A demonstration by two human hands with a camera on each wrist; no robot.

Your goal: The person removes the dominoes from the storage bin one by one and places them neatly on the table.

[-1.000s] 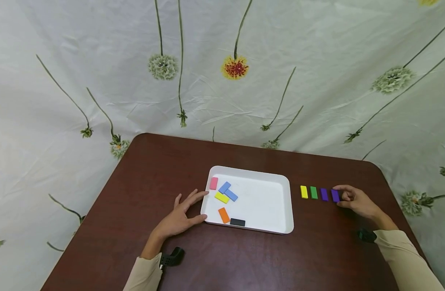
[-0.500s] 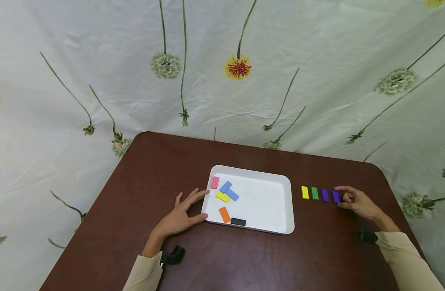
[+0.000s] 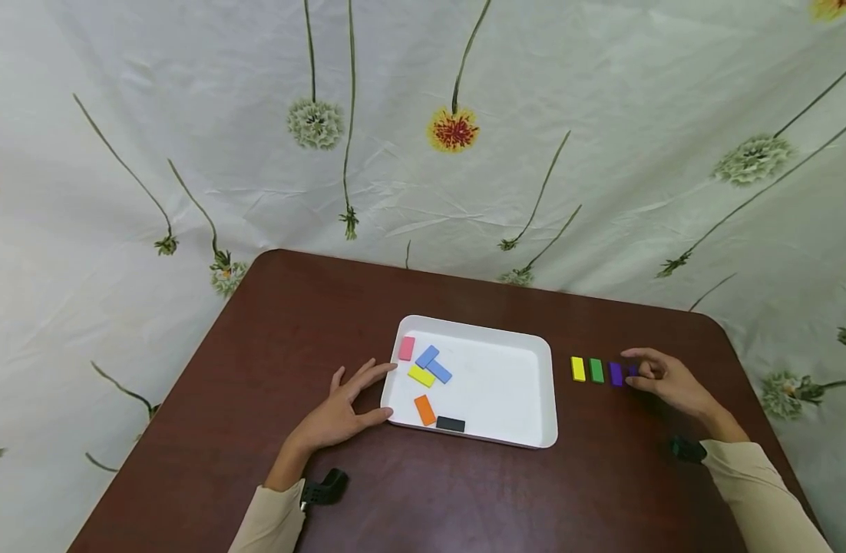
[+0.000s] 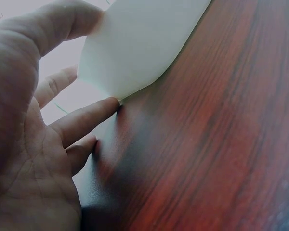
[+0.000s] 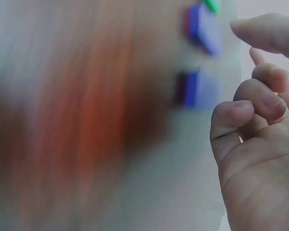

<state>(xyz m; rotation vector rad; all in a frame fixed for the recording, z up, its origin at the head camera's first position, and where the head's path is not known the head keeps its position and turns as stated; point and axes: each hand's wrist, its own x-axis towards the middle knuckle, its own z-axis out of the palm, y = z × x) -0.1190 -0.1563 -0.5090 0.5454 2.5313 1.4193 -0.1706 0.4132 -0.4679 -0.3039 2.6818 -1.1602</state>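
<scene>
My left hand (image 3: pixel 333 421) rests its extended index finger and thumb against the left side of the white tray (image 3: pixel 509 388); in the left wrist view a fingertip meets the tray wall (image 4: pixel 135 45) low by the table. To the right of the tray, flat domino-like blocks stand in a row: yellow (image 3: pixel 578 369), green (image 3: pixel 596 371), purple (image 3: pixel 616 374) and a second purple block (image 3: pixel 633 371), partly hidden. Over that last one reaches my right hand (image 3: pixel 675 392), index and thumb spread apart, other fingers curled, nothing held. Both purple blocks lie beyond its fingertips in the right wrist view.
Inside the tray's left part lie a pink block (image 3: pixel 407 349), two blue blocks (image 3: pixel 438 372), a yellow block (image 3: pixel 421 375), an orange block (image 3: pixel 425 410) and a black block (image 3: pixel 451 424). A flowered cloth (image 3: pixel 395 169) hangs behind the dark wooden table (image 3: pixel 409 499).
My right hand has let go of the rightmost purple block and shifted left over it, toward the other purple block. The left hand stays at the tray.
</scene>
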